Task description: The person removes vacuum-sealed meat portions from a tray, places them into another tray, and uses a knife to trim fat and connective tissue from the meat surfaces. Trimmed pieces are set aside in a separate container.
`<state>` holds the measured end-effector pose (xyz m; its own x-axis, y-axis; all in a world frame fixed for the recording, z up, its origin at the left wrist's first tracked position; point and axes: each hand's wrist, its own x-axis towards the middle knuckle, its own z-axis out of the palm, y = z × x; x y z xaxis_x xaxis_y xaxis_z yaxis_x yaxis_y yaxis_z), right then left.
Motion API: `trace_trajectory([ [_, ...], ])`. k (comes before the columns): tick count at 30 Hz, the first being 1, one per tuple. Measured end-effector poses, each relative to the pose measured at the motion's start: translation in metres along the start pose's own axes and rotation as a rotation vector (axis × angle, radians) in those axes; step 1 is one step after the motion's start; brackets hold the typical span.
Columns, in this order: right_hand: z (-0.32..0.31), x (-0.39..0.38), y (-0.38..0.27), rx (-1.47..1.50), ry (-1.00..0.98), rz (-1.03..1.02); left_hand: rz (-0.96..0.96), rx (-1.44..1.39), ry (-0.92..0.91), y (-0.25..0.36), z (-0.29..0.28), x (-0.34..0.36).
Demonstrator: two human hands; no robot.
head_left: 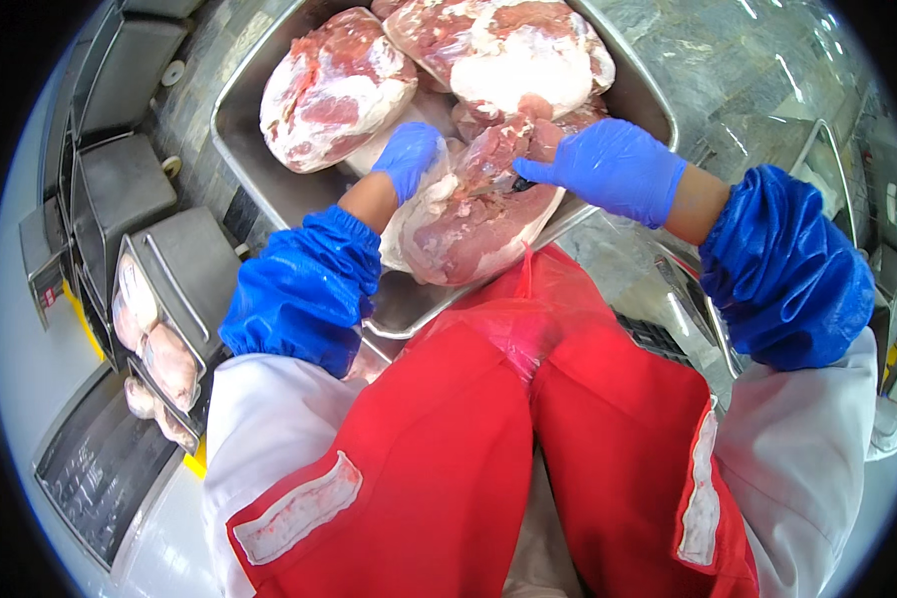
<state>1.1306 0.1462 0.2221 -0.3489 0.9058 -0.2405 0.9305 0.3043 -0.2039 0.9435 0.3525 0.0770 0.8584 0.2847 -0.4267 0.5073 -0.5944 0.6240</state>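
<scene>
A large piece of raw meat [478, 234] lies at the near edge of a deep metal tub, closest to me. My left hand [409, 159], in a blue glove, grips its upper left side, with the fingertips partly hidden against the flesh. On the meat's right side, my gloved right hand [608, 171] is closed around what looks like a knife, of which only a bit of black handle [521, 183] shows. Its blade is out of sight. Farther back in the metal tub [244, 125] rest more big meat pieces, one at the left [339, 90] and one at the right [513, 60].
At the left stand several grey metal bins [125, 184], and pale meat pieces [169, 364] sit in trays beside them. A metal-framed cart [822, 149] is at the right. Wet stone-patterned floor [708, 60] surrounds the tub. A red apron [429, 439] covers my lap.
</scene>
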Motion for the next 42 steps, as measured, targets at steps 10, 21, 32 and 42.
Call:
trace_trajectory([
  [10,0.085,-0.039,0.044,0.021,0.016,-0.034,0.07,-0.391,0.285,-0.055,0.023,-0.026],
  [21,0.083,-0.051,0.037,0.101,0.075,0.006,-0.189,-0.16,0.124,-0.024,-0.022,-0.049],
  [32,0.004,-0.01,-0.007,0.283,-0.155,0.053,0.203,0.493,-0.275,0.04,-0.034,-0.017],
  [42,0.058,-0.051,-0.071,0.493,0.003,0.397,0.082,-0.146,0.404,0.036,0.059,-0.137],
])
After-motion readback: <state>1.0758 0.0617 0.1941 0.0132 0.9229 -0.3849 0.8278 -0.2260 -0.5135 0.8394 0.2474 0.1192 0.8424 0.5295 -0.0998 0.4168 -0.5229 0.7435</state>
